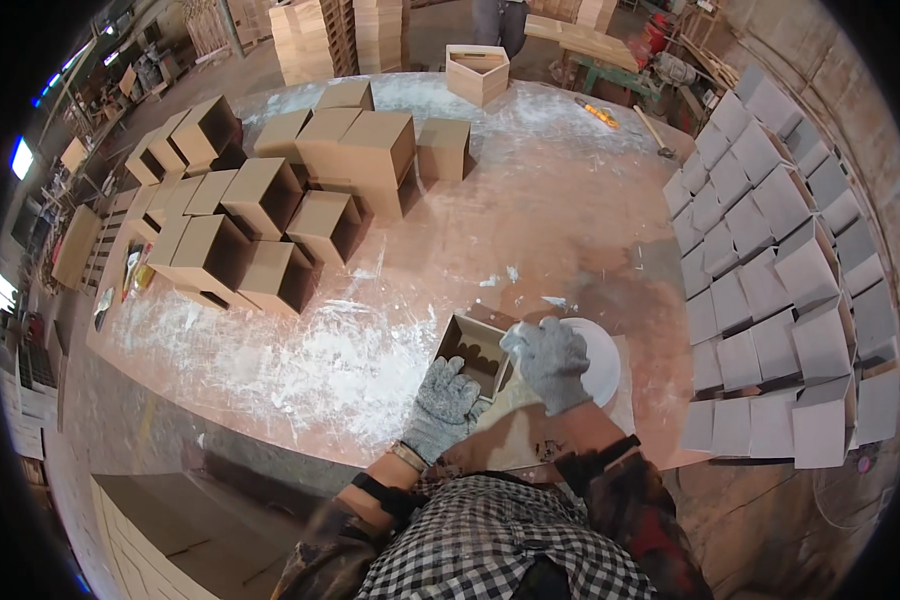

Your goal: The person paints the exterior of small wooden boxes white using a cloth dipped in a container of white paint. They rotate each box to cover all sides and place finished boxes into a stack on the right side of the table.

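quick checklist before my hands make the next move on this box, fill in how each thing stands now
1. Left hand on the open box: ok, gloved fingers are at its near rim.
2. Right hand grip: cannot tell, it is at the box's right side, but its fingertip contact is unclear.
3. Box opening facing up: ok, the inside shows.
4. White round item within reach: ok, just right of the right hand, which partly hides it.
5. Hammer away from both hands: ok, it lies toward the table's far right.
6. Table free of white residue: not ok, smears cover much of it.
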The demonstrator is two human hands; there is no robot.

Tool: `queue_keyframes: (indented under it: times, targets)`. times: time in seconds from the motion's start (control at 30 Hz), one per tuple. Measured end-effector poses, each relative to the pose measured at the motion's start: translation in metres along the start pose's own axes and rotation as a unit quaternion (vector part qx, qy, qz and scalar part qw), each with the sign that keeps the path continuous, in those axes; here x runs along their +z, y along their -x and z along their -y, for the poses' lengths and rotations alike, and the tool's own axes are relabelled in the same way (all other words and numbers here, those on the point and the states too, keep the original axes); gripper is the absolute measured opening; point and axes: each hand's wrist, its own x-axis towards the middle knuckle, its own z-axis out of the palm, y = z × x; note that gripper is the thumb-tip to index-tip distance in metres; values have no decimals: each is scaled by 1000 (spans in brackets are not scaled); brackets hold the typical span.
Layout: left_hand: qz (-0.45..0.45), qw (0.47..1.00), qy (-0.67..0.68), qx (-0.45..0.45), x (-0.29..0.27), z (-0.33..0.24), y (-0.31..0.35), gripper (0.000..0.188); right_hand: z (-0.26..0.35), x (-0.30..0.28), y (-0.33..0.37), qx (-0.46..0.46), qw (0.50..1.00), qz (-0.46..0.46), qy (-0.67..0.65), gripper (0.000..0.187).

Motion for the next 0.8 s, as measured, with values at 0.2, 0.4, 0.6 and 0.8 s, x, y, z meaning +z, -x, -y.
queue_keyframes:
  times: [0.2, 0.4, 0.6, 0.8]
  targets:
    - [-12, 1000, 8, 11, 1, 0, -4, 26, -20, -10, -3, 0, 994, -96, 55, 19]
    - [-23, 1000, 5, 20, 5, 0, -4, 27, -11, -9, 12, -38, 989, -54, 133, 20]
    - [-18, 1000, 13, 10, 1, -3, -6, 27, 11, -30, 34, -149, 961, -12, 234, 26]
    - [-16, 1000, 8, 8, 0, -2, -1, 28, -8, -52, 30, -251, 957, 137, -56, 30]
